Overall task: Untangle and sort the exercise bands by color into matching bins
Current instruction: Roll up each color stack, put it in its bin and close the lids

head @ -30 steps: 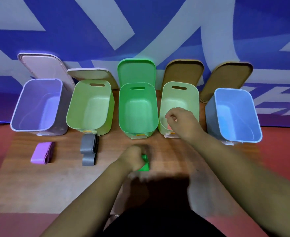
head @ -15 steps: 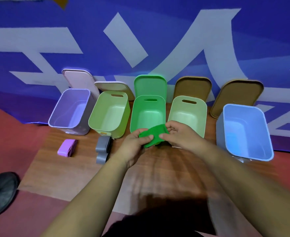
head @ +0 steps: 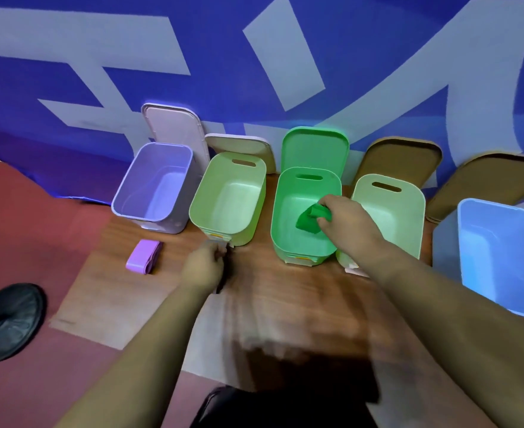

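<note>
My left hand (head: 203, 267) and right hand (head: 344, 223) are uncovered. My left forearm (head: 149, 350) and right forearm (head: 439, 304) show only skin from the wrist down to the bottom edge of the view. Blur smears the left hand, so I can't make out its fingers. Low in the middle is my dark garment (head: 285, 400), near black with a faint sheen, too blurred to tell what it is.

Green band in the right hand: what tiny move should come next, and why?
Probably just letting go. The right hand pinches the green band above the inside of the bright green bin, the matching colour, so opening the fingers should drop it in.
</note>
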A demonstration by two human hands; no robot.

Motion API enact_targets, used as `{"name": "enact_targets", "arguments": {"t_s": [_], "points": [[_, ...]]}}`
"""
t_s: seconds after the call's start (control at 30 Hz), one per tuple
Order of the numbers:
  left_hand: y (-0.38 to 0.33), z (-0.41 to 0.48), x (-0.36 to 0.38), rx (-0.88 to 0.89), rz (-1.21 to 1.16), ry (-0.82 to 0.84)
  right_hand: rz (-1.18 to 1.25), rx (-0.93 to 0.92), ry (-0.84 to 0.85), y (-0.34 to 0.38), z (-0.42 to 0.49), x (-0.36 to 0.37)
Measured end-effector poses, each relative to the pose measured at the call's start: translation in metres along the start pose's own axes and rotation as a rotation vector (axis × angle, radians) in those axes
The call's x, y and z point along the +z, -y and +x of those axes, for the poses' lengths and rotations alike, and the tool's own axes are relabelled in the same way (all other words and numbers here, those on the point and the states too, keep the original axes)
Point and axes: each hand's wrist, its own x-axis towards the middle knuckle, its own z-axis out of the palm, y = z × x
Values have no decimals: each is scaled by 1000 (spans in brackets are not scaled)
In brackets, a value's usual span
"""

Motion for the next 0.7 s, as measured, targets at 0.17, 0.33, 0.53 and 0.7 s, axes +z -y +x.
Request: {"name": "enact_targets", "arguments": {"t_s": [0.17,0.33,0.53,0.7], "points": [[30,26,-2,132,99,111,-166,41,259,13,32,33],[45,42,4,184,107,115,-238,83,491,19,58,60],[64,54,7,173,137,149,-244,196,521,19,69,83],[73,64,5,236,247,217,-241,236,453,18,71,90]]}}
